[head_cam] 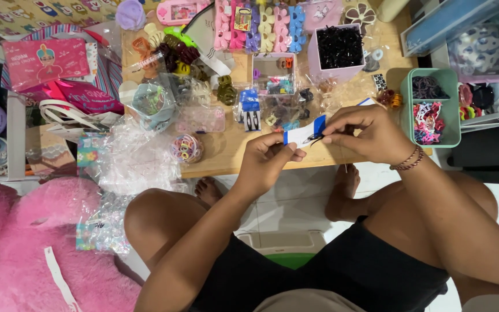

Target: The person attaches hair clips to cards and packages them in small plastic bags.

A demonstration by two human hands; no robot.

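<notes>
Two hands meet over the near edge of a low wooden table (215, 162), and going left to right, the left hand (267, 162) pinches the lower left corner of a small white card with a blue stripe (302, 134), while the right hand (365, 136) grips a thin black hair tie (314, 138) against the card's face. The card looks light and bendable, best held by its edges; the tie seems soft, stretchy and easy to drop, so a fingertip pinch suits it. Crinkled clear wrappers (128, 156) crowd the left side, and a green divided tray (431, 107) sits just right of the right hand. Open room lies only below the table edge, above the knees.
</notes>
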